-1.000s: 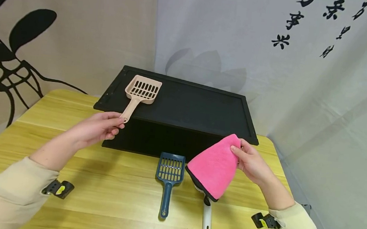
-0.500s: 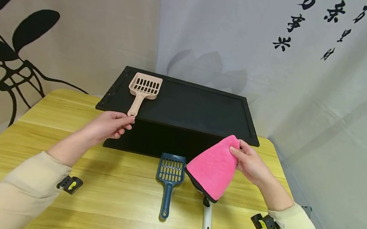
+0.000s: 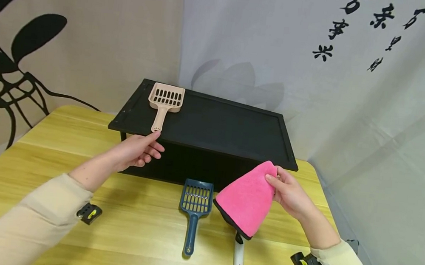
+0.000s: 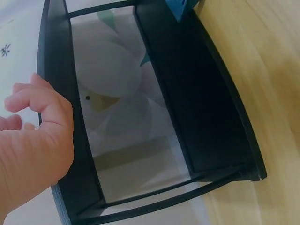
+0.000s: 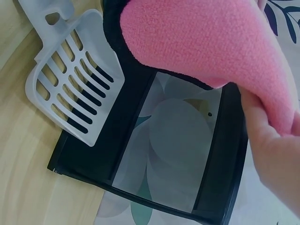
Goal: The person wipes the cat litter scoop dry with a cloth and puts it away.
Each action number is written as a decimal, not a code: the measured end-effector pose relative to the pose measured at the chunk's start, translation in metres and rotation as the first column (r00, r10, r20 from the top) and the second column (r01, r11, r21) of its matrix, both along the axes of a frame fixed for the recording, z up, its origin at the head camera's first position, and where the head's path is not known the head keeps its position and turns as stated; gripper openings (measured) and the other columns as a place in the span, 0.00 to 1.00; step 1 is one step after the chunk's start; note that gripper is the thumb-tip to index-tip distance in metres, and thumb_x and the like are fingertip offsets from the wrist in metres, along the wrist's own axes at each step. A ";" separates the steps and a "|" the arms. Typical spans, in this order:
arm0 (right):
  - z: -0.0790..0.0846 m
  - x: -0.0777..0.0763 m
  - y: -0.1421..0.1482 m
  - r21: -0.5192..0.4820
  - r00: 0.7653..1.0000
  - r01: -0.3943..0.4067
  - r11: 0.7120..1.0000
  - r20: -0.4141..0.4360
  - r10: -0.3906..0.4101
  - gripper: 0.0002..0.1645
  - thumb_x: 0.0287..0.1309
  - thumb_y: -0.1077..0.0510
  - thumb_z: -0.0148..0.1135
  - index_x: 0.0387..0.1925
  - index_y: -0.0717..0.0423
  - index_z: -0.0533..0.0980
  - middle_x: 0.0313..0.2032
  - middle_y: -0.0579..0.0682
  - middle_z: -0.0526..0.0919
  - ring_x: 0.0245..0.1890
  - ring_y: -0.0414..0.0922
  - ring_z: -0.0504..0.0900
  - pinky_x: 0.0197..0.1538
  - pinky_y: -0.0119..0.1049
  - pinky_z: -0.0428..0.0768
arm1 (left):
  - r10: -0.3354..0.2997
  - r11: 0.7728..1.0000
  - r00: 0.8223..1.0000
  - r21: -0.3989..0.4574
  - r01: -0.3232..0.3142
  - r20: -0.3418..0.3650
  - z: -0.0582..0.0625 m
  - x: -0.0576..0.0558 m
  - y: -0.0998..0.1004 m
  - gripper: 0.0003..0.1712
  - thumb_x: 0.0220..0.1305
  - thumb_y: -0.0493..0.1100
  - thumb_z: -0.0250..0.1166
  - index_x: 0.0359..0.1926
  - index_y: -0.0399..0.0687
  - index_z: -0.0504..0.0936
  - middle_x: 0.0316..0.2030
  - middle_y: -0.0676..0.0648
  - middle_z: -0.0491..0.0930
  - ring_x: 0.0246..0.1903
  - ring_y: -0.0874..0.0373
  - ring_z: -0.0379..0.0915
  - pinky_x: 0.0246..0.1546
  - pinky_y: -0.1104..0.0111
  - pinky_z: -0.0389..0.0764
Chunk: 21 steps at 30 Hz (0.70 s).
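Observation:
A beige slotted litter scoop (image 3: 166, 98) lies on the left of the black stand's top (image 3: 221, 125), its handle toward me. My left hand (image 3: 135, 153) is at the handle's end, thumb tip touching or just beside it, other fingers loosely bent; in the left wrist view that hand (image 4: 40, 136) shows no scoop. My right hand (image 3: 293, 193) pinches a pink, black-edged cloth (image 3: 248, 195) by its upper corner. The cloth hangs over a white litter scoop, hiding its head in the head view; its handle (image 3: 238, 258) shows. The right wrist view shows its slotted head (image 5: 77, 77).
A blue litter scoop (image 3: 196, 199) lies on the wooden table (image 3: 130, 227) in front of the stand, left of the cloth. The stand's side is an open black frame (image 4: 201, 93). A printed curtain (image 3: 237, 32) hangs behind.
The beige scoop has straightened and settled farther back on the stand. My left hand has shifted right and its fingers have loosened from the handle. My right hand keeps hold of the cloth.

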State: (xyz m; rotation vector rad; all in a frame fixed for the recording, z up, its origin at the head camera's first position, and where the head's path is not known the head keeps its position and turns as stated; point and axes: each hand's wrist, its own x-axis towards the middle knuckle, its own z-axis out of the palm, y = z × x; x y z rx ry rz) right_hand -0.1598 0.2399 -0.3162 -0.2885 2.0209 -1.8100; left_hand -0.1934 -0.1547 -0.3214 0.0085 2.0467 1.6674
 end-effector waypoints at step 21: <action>-0.008 0.001 -0.002 0.036 1.000 0.017 0.999 -0.024 -0.016 0.15 0.69 0.59 0.47 0.51 0.63 0.59 0.34 0.41 0.78 0.32 0.35 0.79 0.38 0.28 0.80 | -0.245 0.964 0.956 -0.068 0.259 0.161 -0.115 0.066 0.079 0.15 0.65 0.44 0.55 0.34 0.33 0.78 0.19 0.51 0.78 0.13 0.67 0.70 0.15 0.78 0.74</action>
